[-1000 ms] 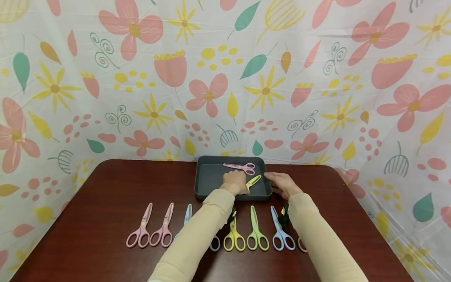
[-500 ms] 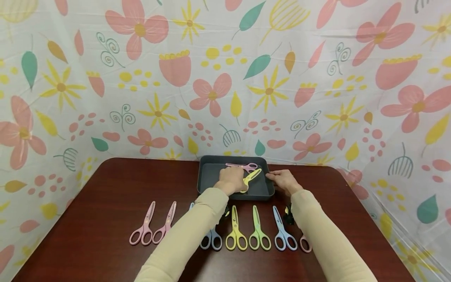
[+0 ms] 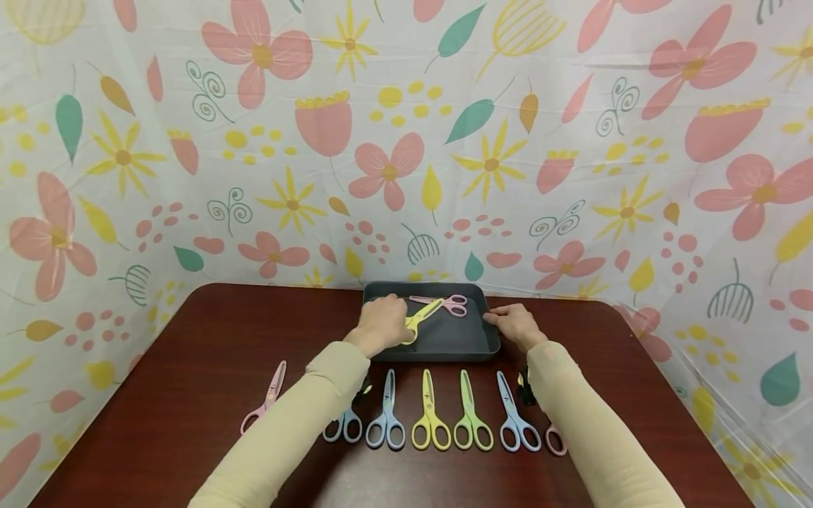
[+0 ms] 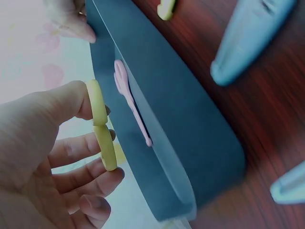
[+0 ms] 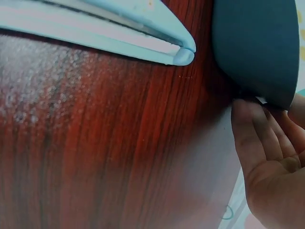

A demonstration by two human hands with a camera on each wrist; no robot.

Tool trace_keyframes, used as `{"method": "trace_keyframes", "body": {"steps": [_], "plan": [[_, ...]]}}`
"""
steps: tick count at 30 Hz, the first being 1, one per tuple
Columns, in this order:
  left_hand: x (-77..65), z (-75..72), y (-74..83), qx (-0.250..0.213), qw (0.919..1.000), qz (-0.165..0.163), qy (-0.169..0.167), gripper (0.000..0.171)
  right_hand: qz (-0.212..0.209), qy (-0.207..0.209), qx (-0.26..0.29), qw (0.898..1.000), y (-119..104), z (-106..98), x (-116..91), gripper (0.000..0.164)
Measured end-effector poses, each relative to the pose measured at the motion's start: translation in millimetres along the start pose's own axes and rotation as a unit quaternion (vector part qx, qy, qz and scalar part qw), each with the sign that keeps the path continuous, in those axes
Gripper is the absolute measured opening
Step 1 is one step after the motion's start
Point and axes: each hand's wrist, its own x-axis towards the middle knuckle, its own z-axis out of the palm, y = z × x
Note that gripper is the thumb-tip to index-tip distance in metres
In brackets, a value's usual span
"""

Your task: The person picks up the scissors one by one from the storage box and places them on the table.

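In the head view my left hand holds yellow scissors by their handles over the dark grey tray, blades pointing up and right. The left wrist view shows the handle loops between thumb and fingers; the blades are mostly hidden there. A pair of pink scissors lies inside the tray near its back wall. My right hand pinches the tray's right side. From the right wrist, its fingers press against the low corner of the tray, with the thumb at the rim.
Along the front of the table scissors lie in a row: pink, blue, yellow, green, blue, and pink partly under the right sleeve. The left sleeve covers part of the row. A floral curtain hangs behind.
My left hand has moved left over the tray with the yellow scissors, which have come up from the tray's right part. The right hand keeps its place on the tray's side.
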Motion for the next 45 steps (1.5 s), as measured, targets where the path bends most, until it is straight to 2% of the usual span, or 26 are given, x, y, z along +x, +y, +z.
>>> {"method": "trace_keyframes", "body": {"steps": [3, 8, 17, 24, 28, 33, 39, 45], "plan": [[-8.9, -1.7, -13.6, -0.005, 0.9999, -0.007, 0.008, 0.037, -0.002, 0.005, -0.005, 1.0, 0.5, 1.4, 0.7, 0.045], [-27.6, -3.9, -41.1, -0.024, 0.9988, -0.015, 0.039, 0.035, -0.002, 0.014, -0.003, 1.0, -0.1, 3.1, 1.9, 0.043], [-68.8, -13.1, -91.9, -0.082, 0.9931, -0.045, 0.071, 0.026, 0.0, 0.032, -0.009, 0.999, -3.9, 6.0, -0.3, 0.041], [-102.6, -22.7, -124.3, -0.099, 0.9878, -0.077, 0.093, 0.021, 0.008, 0.051, -0.01, 0.999, -10.0, 8.2, -2.4, 0.037], [-125.1, -24.6, -142.7, -0.107, 0.9848, -0.1, 0.094, 0.019, 0.015, 0.058, -0.013, 0.998, -11.9, 9.3, -2.1, 0.035], [-152.2, -19.9, -163.7, -0.122, 0.98, -0.128, 0.092, 0.021, 0.015, 0.07, -0.021, 0.997, -11.3, 9.8, 0.3, 0.033], [-176.7, -14.2, -177.9, -0.133, 0.9738, -0.164, 0.084, 0.023, 0.016, 0.08, -0.037, 0.996, -15.5, 9.2, -2.8, 0.032], [-197.5, -11.6, -190.1, -0.127, 0.9711, -0.192, 0.064, 0.019, 0.025, 0.085, -0.04, 0.995, -19.0, 10.0, -4.4, 0.031]]}}
